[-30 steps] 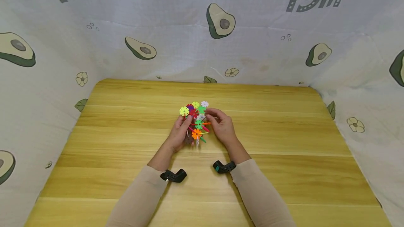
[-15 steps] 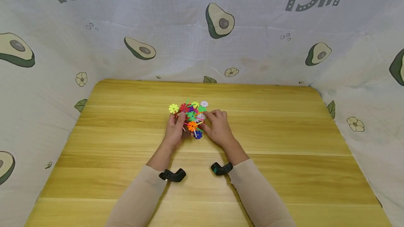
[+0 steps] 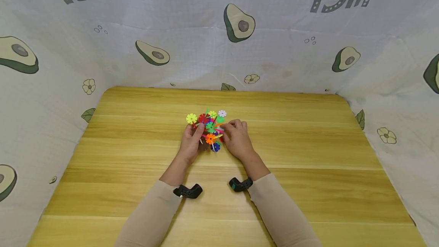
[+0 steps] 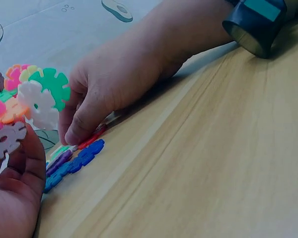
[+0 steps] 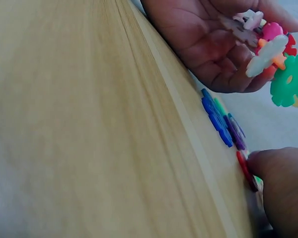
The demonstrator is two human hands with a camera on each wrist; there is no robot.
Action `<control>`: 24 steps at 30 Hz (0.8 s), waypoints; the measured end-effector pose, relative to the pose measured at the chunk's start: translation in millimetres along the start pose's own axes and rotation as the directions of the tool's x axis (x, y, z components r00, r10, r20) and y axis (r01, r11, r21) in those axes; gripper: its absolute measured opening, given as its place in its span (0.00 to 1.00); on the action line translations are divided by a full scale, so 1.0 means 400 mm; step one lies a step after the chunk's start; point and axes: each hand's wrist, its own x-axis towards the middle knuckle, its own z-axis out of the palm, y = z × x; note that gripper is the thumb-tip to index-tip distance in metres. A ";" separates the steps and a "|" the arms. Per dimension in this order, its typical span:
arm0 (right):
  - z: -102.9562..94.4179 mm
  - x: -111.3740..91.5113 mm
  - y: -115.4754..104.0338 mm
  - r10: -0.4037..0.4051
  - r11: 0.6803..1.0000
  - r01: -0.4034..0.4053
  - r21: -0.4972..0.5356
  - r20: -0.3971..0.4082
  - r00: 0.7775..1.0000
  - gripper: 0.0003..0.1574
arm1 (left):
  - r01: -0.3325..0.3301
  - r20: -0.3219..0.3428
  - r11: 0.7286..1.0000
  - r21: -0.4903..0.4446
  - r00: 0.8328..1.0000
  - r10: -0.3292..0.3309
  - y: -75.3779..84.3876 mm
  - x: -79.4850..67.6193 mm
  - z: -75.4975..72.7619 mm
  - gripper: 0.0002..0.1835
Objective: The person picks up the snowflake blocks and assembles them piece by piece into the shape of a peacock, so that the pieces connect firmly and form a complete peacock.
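My left hand (image 3: pixel 189 144) holds a cluster of interlocked plastic snowflake discs (image 3: pixel 210 127) just above the table, its thumb in front. Green, orange, red, pink, white and brown discs stick out of it at various angles. Beside it, my right hand (image 3: pixel 239 139) reaches down with bent fingers to loose discs on the table. A red disc (image 5: pixel 246 171) lies against its thumb in the right wrist view; whether the fingertips pinch a disc is hidden. Blue discs (image 4: pixel 89 151) and a purple disc (image 5: pixel 236 131) lie flat below the cluster.
Behind the cluster lie a white disc (image 3: pixel 222 113) and a yellow disc (image 3: pixel 212 114). The wooden table (image 3: pixel 295 140) is bordered by a pale avocado-print cloth (image 3: pixel 192 22). A black wrist camera (image 3: pixel 241 184) is on each arm.
My left hand has shifted left and turned the cluster, uncovering a blue disc at the near side. My right hand has moved slightly left and now covers more of the white disc there.
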 end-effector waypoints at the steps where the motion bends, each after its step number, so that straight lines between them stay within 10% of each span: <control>1: -0.001 0.000 -0.001 0.004 1.000 -0.004 0.002 -0.002 1.000 0.15 | 0.002 0.003 1.000 0.004 1.000 -0.002 0.000 0.000 0.000 0.42; 8: -0.003 0.002 -0.006 0.047 0.999 -0.048 0.018 0.028 0.998 0.14 | -0.008 0.017 0.995 0.099 1.000 0.006 0.003 -0.004 0.000 0.21; 24: 0.007 0.007 0.001 0.154 0.964 -0.164 0.208 0.063 0.986 0.14 | -0.010 0.026 0.994 0.107 1.000 0.007 0.012 -0.011 0.001 0.20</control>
